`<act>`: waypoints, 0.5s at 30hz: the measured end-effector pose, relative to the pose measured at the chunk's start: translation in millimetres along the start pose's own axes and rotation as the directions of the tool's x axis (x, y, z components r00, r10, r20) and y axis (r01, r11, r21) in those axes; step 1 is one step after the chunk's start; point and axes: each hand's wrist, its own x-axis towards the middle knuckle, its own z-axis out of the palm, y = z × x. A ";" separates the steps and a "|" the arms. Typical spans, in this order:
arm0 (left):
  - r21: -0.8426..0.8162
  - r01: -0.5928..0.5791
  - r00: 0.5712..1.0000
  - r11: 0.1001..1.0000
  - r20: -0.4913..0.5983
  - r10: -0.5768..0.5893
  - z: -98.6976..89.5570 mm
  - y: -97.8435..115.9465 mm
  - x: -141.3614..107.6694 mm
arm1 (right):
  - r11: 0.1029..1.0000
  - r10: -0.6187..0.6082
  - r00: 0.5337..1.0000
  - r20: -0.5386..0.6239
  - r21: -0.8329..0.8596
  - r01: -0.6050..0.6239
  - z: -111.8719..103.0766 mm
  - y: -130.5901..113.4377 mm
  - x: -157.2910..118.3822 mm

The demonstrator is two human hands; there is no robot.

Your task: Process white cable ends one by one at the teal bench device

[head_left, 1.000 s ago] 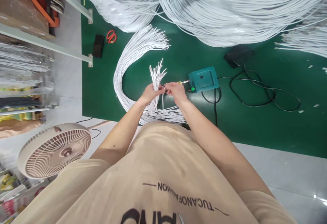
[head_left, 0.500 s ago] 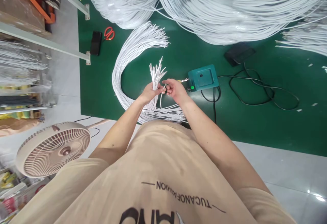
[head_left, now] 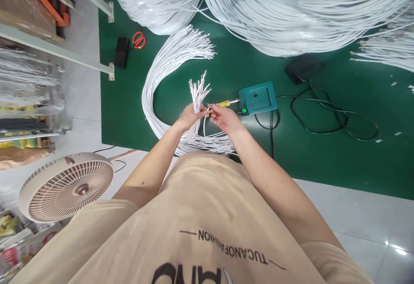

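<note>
Table: green, beneath our hands, its near edge by our shirt; we count this the largest piece (head_left: pixel 323 159). Big heap: white wires, sweeping across the far side (head_left: pixel 291 20). Small heap: white wires, just beside it on the left (head_left: pixel 155 5). Fan: beige, round grille, left of our left arm, beyond the table's edge (head_left: pixel 69 187). Loop: white wires, curved open to the right, ends fanned at the top (head_left: pixel 150 85). Cords: black, loosely coiled on the right (head_left: pixel 339 122). Block: teal, shallow recess on top, green button at its near left corner, right of our right hand (head_left: pixel 258 98). Box: black, beyond the block and to its right (head_left: pixel 304 69). Left hand: ours, closed round the bunch (head_left: pixel 191 118). Right hand: ours, fingers bent, thumb and forefinger at the strand's tip; whether they pinch it we cannot tell (head_left: pixel 226 119). Bunch: white wires, upright in our left fingers, tips splayed, inside the loop's curve (head_left: pixel 198 96). Phone: black, near the table's left edge (head_left: pixel 122 52). Scissors: red handles, just beside the phone (head_left: pixel 139 40). Yellow piece: with a metal rod, between our right fingers and the block (head_left: pixel 224 103). Strand: one white wire, its tip between our two hands (head_left: pixel 204 127).
</note>
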 end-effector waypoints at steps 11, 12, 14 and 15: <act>-0.054 0.032 0.990 0.998 0.138 -0.025 -0.5 3.4 -0.5 | 0.840 -0.350 0.930 -0.109 -0.475 0.260 -0.3 15.3 18.8; -0.059 0.044 0.988 0.997 0.148 -0.035 -0.7 3.3 0.3 | 0.787 -0.386 0.917 -0.095 -0.552 0.274 -1.2 17.5 20.3; -0.072 0.063 0.986 0.995 0.156 -0.051 -1.0 3.1 2.2 | 0.632 -0.481 0.875 -0.055 -0.714 0.303 -1.9 21.2 19.8; -0.079 0.071 0.986 0.994 0.154 -0.058 -1.1 2.9 3.2 | 0.530 -0.541 0.841 -0.027 -0.787 0.316 -1.7 22.5 18.0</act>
